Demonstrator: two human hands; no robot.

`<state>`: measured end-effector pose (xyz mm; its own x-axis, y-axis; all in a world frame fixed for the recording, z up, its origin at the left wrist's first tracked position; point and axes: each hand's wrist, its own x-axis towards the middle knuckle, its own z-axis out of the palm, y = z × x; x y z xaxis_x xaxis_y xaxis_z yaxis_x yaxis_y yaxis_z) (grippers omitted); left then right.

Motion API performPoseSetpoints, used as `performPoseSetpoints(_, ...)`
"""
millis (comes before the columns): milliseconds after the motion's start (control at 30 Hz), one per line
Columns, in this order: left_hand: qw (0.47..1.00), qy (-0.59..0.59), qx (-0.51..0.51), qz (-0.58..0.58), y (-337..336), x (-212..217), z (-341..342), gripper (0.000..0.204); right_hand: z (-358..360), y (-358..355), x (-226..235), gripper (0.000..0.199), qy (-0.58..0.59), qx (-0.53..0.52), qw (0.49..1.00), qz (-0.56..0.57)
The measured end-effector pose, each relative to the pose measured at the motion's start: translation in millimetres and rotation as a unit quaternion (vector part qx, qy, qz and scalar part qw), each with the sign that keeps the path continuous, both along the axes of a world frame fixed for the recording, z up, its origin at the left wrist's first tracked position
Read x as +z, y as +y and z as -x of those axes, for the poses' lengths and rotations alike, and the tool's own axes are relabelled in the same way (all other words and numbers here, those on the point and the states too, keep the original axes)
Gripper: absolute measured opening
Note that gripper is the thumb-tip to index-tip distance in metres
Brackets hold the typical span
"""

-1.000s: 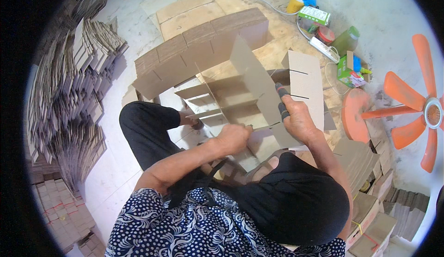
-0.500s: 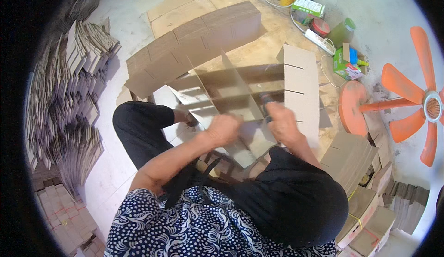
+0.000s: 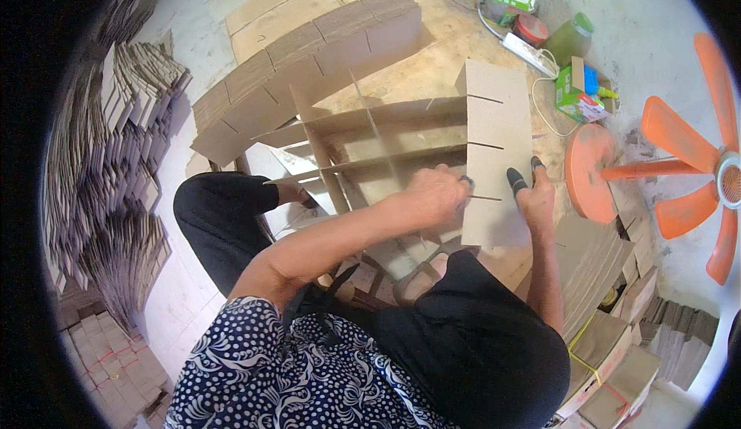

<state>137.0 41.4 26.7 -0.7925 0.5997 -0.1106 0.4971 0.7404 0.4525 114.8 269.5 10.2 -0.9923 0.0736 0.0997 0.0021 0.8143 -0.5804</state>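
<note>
A stack of slotted cardboard strips [image 3: 494, 120] stands in front of me, its slots facing left to right. My left hand [image 3: 438, 194] is curled closed at the stack's left edge; what its fingers pinch there is hidden. At the right edge rests my right hand [image 3: 536, 194], thumb and forefinger apart, with black coverings on the fingertips. The thumb touches the top of the stack. Left of the stack, a cardboard divider grid [image 3: 328, 163] of crossed strips stands on edge, partly behind my left arm.
A long row of slotted cardboard [image 3: 309, 62] curves behind the grid. Many folded pieces [image 3: 108, 167] are piled at left. An orange fan [image 3: 679, 167] stands at right, near a power strip [image 3: 530, 55] and a green-lidded jar [image 3: 570, 39]. Cartons [image 3: 610, 359] sit lower right.
My left hand has moved right from the grid to the stack's left edge. The right hand has moved right, from the grid to the stack's right edge. The grid's cross strips have shifted left.
</note>
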Motion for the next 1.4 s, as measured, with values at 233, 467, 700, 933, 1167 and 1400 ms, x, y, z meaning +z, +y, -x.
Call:
performPoseSetpoints(233, 0.999, 0.002, 0.012, -0.045, 10, 3, -5, 0.024, 16, 73, 18, 0.032, -0.084, -0.081, 0.943, 0.312)
performPoseSetpoints(467, 0.989, -0.104, 0.029, 0.102, -35, 9, -26, 0.029, 1, 26, 78, 0.03, 0.029, 0.045, 0.971, 0.233)
performPoseSetpoints(700, 0.994, -0.079, 0.057, 0.055, -26, -31, -30, 0.024, 13, -40, 106, 0.043, -0.037, 0.168, 0.982, 0.081)
performPoseSetpoints(933, 0.997, -0.037, 0.069, -0.009, -20, -26, -30, 0.017, 21, -50, 94, 0.039, -0.03, 0.232, 0.971, -0.039)
performPoseSetpoints(1167, 0.995, -0.057, 0.08, -0.009, -11, -30, -25, 0.014, 18, -59, 65, 0.037, 0.002, 0.238, 0.97, -0.053)
performPoseSetpoints(1400, 0.995, -0.068, 0.07, 0.006, -12, -27, -22, 0.016, 6, -57, 12, 0.025, -0.021, 0.263, 0.958, -0.113)
